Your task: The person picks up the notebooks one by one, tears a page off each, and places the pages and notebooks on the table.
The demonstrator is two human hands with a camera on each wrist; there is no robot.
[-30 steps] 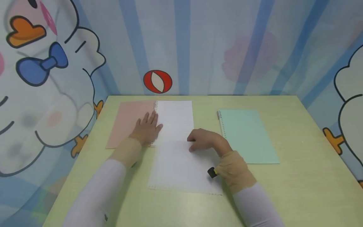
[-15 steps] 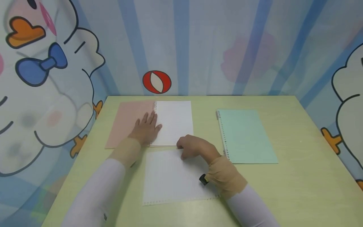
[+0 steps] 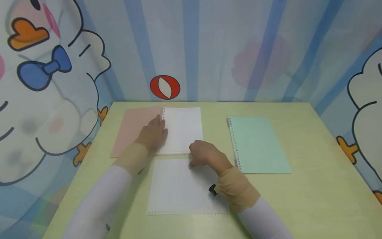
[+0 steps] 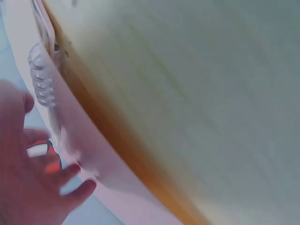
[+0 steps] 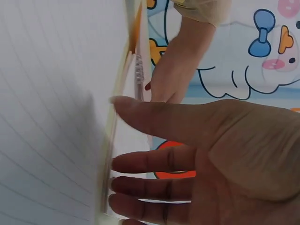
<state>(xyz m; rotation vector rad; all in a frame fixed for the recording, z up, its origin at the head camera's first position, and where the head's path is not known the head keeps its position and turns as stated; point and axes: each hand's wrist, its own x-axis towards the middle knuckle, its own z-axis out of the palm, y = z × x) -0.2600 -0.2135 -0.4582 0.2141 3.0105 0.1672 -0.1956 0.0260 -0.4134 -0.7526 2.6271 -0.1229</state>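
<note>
An open spiral notebook lies at the back left of the table, its pink cover [image 3: 134, 122] on the left and its lined white page [image 3: 182, 127] on the right. My left hand [image 3: 151, 133] rests across the cover and the wire binding. In front of the notebook is a loose lined sheet [image 3: 174, 189], its torn, perforated edge towards me. Between sheet and page, my right hand [image 3: 207, 156] is held low with thumb and fingers apart. The right wrist view has its fingers [image 5: 150, 190] extended at the notebook's edge and the thumb [image 5: 154, 117] by the sheet.
A closed mint-green spiral notebook [image 3: 258, 144] lies to the right, binding on its left side. Behind the pale yellow table [image 3: 316, 189] hangs a blue-striped cartoon backdrop [image 3: 215, 49], which also covers the sides.
The loose sheet has come towards me and slightly left, leaving a gap below the notebook. My right hand moved the same way. My left hand stays on the notebook, its fingers a little more bent.
</note>
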